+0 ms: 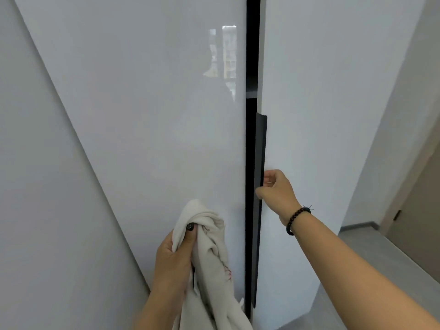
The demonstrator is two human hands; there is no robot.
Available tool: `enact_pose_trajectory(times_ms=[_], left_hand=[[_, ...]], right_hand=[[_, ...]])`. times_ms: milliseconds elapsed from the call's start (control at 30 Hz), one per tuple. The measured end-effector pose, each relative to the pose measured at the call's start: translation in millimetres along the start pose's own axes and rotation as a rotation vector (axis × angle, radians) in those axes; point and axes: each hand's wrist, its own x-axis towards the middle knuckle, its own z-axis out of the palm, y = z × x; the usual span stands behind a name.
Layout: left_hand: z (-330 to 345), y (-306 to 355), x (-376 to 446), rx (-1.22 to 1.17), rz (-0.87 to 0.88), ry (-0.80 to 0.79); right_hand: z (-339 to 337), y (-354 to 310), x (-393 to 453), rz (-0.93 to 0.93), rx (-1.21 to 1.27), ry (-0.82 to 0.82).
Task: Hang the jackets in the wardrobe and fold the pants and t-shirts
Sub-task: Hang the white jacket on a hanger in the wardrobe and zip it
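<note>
Standing square to the wardrobe, I note the right hand (276, 189) at about 3 o'clock from frame centre, its fingers curled onto the dark vertical handle (260, 198) fixed to the edge of the right door (321, 115). The thumb sits on the near face of the strip; the fingertips hook toward its inner edge. A beaded bracelet (296, 219) circles that wrist.

The handle's long axis runs straight up and down, 12 to 6 o'clock, and the hand holds it near mid-height. A narrow dark gap (252, 67) separates the right door from the glossy left door (142, 115), so the door appears slightly ajar; a shelf edge shows inside the gap.

The left hand (173, 256), at about 7 o'clock, grips a bunched cream garment (209, 270); its fingers are wrapped round the gathered cloth and the rest hangs downward. I cannot tell whether it is a jacket or a t-shirt. It hangs just in front of the left door, close beside the gap at 9 o'clock from the handle.

Judgement: the right hand is the one placed for the pull, and the door should swing outward toward 3 o'clock, away from the garment. The cloth lies near the gap and could catch if it drifts rightward.
</note>
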Motion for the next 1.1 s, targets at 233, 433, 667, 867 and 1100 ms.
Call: enact_pose_trajectory(times_ms=[233,433,667,867,1100], left_hand=[[36.7,-13.3,-33.8,0.140,-0.041,-0.192],[77.5,-17.2,-72.8,0.131,-0.041,-0.288],[131.8,-20.2,-102.8,0.149,-0.029,-0.254],[188.3,-42.4,-139.9,0.165,-0.046,-0.243],[235.0,-62.9,-175.7,0.175,-0.084,-0.315]], right_hand=[[-48.7,14.1,-72.5,-0.067,-0.125,0.103],[-100.0,17.9,-111.1,-0.118,-0.214,0.174],[-165.4,26.4,-137.1,-0.159,-0.323,0.230],[-240.5,43.4,-155.0,-0.201,-0.336,0.321],[-326.8,50.3,-162.3,-0.201,-0.393,0.410]])
